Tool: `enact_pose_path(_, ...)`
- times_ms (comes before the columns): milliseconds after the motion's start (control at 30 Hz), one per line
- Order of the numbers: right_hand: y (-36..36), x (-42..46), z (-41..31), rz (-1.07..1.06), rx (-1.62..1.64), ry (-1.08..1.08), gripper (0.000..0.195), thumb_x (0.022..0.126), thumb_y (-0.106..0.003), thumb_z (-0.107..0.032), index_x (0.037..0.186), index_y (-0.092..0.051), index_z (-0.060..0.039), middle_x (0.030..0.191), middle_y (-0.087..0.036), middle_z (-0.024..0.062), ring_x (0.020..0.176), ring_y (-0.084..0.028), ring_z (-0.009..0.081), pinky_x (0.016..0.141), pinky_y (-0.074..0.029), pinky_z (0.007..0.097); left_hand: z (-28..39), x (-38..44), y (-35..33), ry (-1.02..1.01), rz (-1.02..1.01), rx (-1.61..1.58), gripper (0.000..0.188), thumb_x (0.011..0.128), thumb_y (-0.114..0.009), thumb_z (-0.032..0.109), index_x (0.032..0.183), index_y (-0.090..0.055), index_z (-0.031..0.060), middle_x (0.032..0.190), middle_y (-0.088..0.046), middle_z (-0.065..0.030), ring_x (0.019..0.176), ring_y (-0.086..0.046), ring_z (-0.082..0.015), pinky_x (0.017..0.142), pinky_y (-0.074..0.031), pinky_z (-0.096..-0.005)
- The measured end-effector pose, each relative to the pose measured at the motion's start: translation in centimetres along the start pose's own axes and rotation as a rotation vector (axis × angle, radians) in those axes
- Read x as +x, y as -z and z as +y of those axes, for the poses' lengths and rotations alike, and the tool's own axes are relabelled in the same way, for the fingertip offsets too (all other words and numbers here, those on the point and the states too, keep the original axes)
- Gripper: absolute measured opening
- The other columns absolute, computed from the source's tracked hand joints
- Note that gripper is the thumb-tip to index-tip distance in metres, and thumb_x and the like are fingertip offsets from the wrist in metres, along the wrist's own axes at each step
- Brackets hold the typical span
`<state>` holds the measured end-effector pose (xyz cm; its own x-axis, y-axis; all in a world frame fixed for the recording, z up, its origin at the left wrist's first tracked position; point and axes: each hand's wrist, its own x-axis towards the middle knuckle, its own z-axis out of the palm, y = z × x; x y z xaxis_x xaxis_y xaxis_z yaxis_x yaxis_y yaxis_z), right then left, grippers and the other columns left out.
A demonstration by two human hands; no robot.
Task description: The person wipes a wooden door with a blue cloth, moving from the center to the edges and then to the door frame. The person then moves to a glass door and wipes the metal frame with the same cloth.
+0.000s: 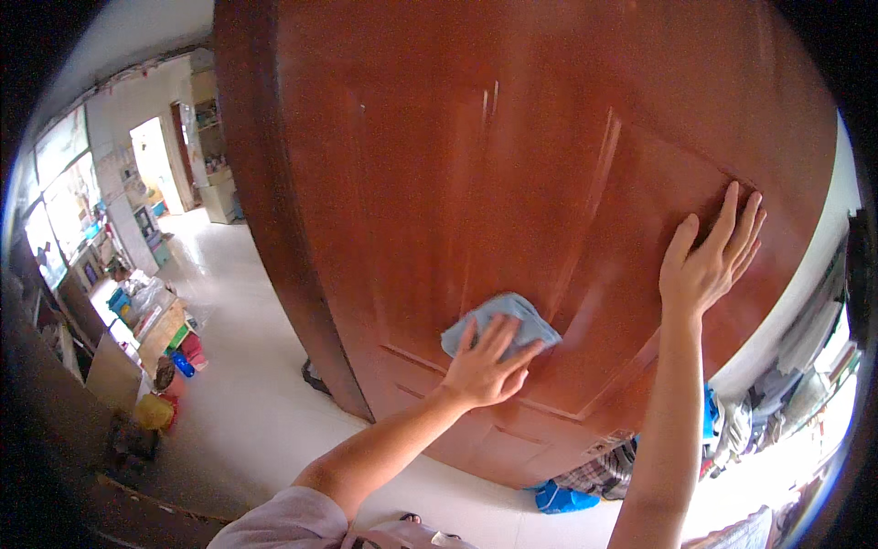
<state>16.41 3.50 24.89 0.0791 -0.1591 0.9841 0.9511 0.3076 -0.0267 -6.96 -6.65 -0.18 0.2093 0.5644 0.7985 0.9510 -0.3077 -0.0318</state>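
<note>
A reddish-brown panelled wooden door [425, 206] fills the middle of the view. My left hand [485, 364] lies over a folded light-blue cloth [511, 309], pressing it flat on the lower part of the door, fingers spread. Higher up and to the right, my right hand [710, 257] rests on the door's panel with its fingers extended and nothing held. The palm sides of both hands are hidden.
A blue bag [566, 497] and checked fabric [603, 473] lie by the door's foot. Hanging clothes [813, 336] are at the right. Left, a cluttered low wooden table [161, 333] stands on the pale floor [240, 384], near a yellow item [154, 412].
</note>
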Motion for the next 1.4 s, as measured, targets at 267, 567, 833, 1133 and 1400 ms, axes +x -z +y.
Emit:
enact_pose_path(267,-0.4,-0.2,-0.4,0.019,-0.015,0.012,0.059,0.102,-0.052,-0.037,0.156,-0.048,-0.0143,0.165,-0.039,0.0158,0.152,-0.034,0.0415,0.123,-0.027,0.0596,-9.0,2.0,4.8,-0.003,0.079,0.183,0.049,0.091,-0.069,0.04,0.139,-0.063,0.0366,0.158,-0.038,-0.0255,0.145,-0.041,-0.0488,0.116,-0.026,-0.0741)
enact_pose_path(567,0.4,0.2,0.8,-0.007,-0.015,0.046,0.059,0.102,-0.053,-0.029,0.159,-0.044,-0.0151,0.169,-0.033,0.0145,0.154,-0.03,0.0411,0.126,-0.022,0.0563,-23.4,6.6,14.1,0.22,0.379,0.255,0.059,0.098,-0.059,0.038,0.155,-0.048,0.0264,0.171,-0.017,-0.0227,0.157,-0.018,-0.0455,0.121,-0.019,-0.0719)
enact_pose_path(833,0.6,-0.8,-19.3,-0.106,0.143,0.211,0.059,0.095,-0.059,-0.021,0.153,-0.054,-0.0146,0.169,-0.028,0.0236,0.156,-0.023,0.0473,0.125,-0.018,0.0635,-32.6,15.4,24.3,0.039,0.615,0.2,0.06,0.098,-0.059,0.028,0.155,-0.048,0.0146,0.167,-0.022,-0.028,0.153,-0.027,-0.0481,0.121,-0.032,-0.058)
enact_pose_path(1133,-3.6,-3.9,-32.2,-0.227,0.093,0.25,0.057,0.096,-0.054,-0.032,0.15,-0.056,-0.0127,0.167,-0.029,0.0264,0.155,-0.025,0.0489,0.124,-0.018,0.065,-41.5,25.9,34.3,-0.078,0.981,0.4,0.051,0.094,-0.062,0.02,0.145,-0.06,0.0108,0.162,-0.032,-0.027,0.145,-0.041,-0.0446,0.116,-0.043,-0.0519)
enact_pose_path(1400,-3.9,-4.3,-33.0,-0.199,0.039,0.263,0.055,0.101,-0.047,-0.036,0.152,-0.052,-0.0134,0.166,-0.031,0.0263,0.153,-0.029,0.0488,0.123,-0.021,0.0646,-46.5,23.5,32.4,-0.039,0.565,0.389,0.049,0.109,-0.047,0.033,0.152,-0.053,0.0114,0.173,-0.015,-0.0139,0.158,-0.021,-0.035,0.123,-0.034,-0.0508)
